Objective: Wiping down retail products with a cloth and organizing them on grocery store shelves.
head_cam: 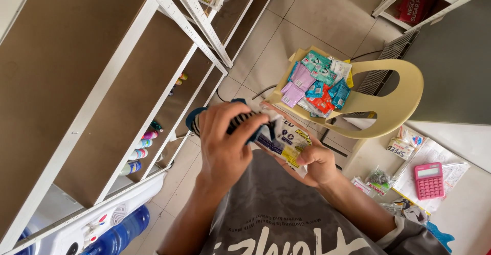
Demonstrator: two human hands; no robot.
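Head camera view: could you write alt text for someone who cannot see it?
A person's left hand and right hand hold a strip of sachets over a tiled floor, with white shelving left and a sachet-laden beige plastic chair ahead.

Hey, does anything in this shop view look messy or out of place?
Yes. Small sachets lie in a loose, overlapping heap on the seat of the yellow plastic chair rather than on the shelves, most of which look bare. Both hands hold one strip of sachets.

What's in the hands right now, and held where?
Both hands hold a strip of small sachets: the left hand pinches its upper end, the right hand supports the lower end from beneath.
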